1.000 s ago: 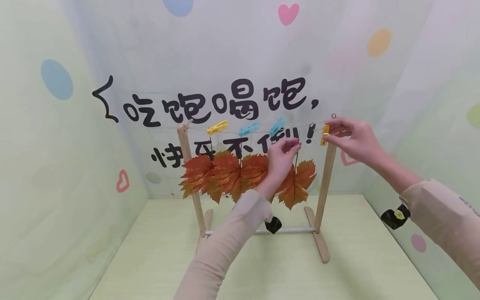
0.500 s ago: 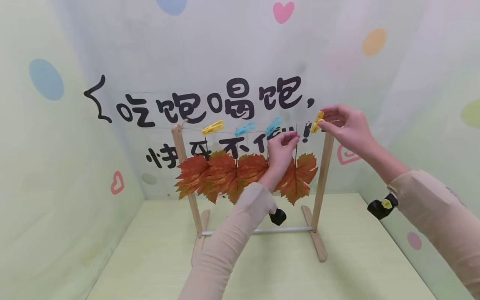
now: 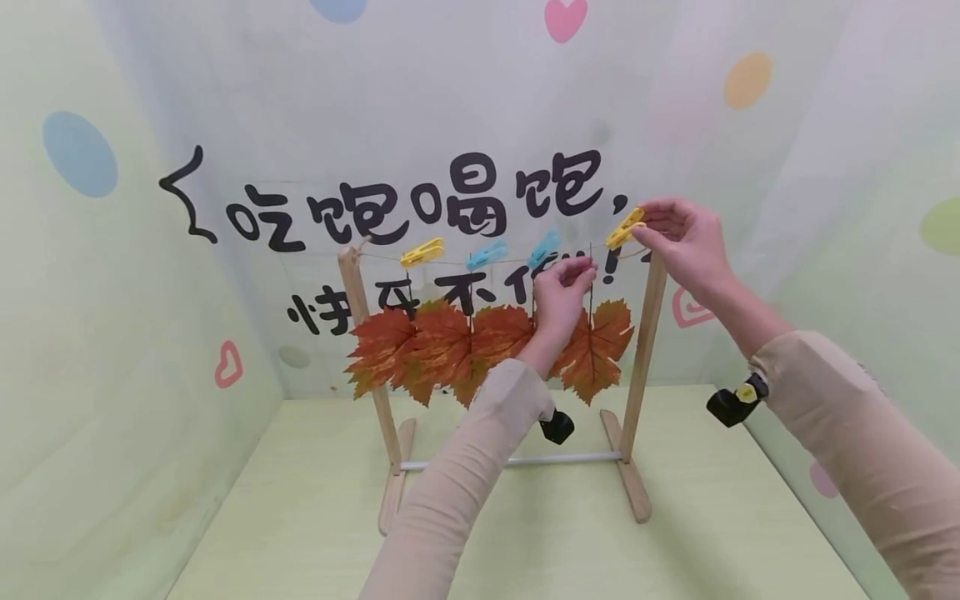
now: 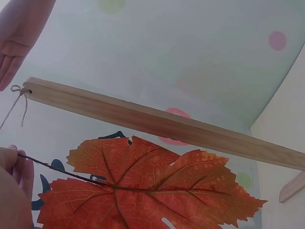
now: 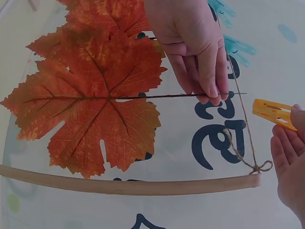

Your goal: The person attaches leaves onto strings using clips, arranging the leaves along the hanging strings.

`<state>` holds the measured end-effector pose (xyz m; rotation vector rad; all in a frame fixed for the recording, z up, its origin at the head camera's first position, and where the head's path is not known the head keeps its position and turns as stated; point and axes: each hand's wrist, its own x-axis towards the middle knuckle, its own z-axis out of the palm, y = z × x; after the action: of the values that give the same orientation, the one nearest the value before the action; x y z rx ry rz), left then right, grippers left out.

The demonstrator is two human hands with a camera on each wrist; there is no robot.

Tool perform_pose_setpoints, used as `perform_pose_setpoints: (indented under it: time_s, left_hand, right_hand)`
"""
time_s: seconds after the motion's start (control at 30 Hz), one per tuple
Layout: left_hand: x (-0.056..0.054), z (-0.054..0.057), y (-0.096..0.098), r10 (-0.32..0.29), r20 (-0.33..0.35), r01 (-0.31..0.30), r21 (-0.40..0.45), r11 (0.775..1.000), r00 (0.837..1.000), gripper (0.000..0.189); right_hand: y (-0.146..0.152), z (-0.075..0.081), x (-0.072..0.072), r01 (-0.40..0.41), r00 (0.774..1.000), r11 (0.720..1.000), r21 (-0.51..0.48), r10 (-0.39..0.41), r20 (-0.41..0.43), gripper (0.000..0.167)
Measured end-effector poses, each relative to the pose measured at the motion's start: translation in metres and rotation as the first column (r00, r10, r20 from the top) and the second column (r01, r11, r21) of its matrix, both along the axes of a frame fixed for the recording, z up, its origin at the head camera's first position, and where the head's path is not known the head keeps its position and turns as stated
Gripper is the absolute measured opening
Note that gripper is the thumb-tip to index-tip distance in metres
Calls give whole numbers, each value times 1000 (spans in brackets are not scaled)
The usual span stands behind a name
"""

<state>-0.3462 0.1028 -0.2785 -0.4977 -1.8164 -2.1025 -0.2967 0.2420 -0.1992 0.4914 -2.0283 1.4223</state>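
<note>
My left hand (image 3: 561, 304) pinches the thin dark stem of the rightmost orange-red leaf (image 3: 596, 354), holding its tip at the string (image 5: 243, 113). In the right wrist view the stem end crosses the string. My right hand (image 3: 690, 246) grips a yellow clothespin (image 5: 272, 113) by its handle end, a little above and right of that stem and apart from the string. To the left, a second yellow clothespin (image 3: 422, 252) and two blue clothespins (image 3: 487, 254) sit on the string above more leaves (image 3: 442, 342); my left hand partly hides one leaf.
The string runs between two wooden posts (image 3: 643, 367), tied through a hole at the right post's top. A white rod (image 3: 566, 459) joins the posts near their feet (image 3: 636, 492). The stand is on a pale table (image 3: 300, 500) before a printed backdrop (image 3: 337, 100).
My right hand has brought the yellow clothespin leftward and up from the right post toward the leaf stem, tilting it from upright to slanted. My left hand keeps its pinch on the stem.
</note>
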Motion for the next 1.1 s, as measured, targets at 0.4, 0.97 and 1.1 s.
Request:
perform_pose_setpoints:
  time_s: [0.4, 0.97, 1.1]
  left_hand:
    - [0, 1, 3, -12, -7, 12, -13, 1000, 1000, 17]
    - [-6, 2, 6, -10, -13, 10, 4, 1000, 1000, 18]
    - [-8, 1, 6, -26, -13, 26, 14, 1000, 1000, 18]
  right_hand:
    - [-11, 0, -7, -57, 998, 992, -115, 54, -26, 16]
    - [-6, -4, -18, -103, 994, 984, -142, 109, 32, 11]
    - [-9, -5, -19, -115, 991, 979, -165, 125, 45, 12]
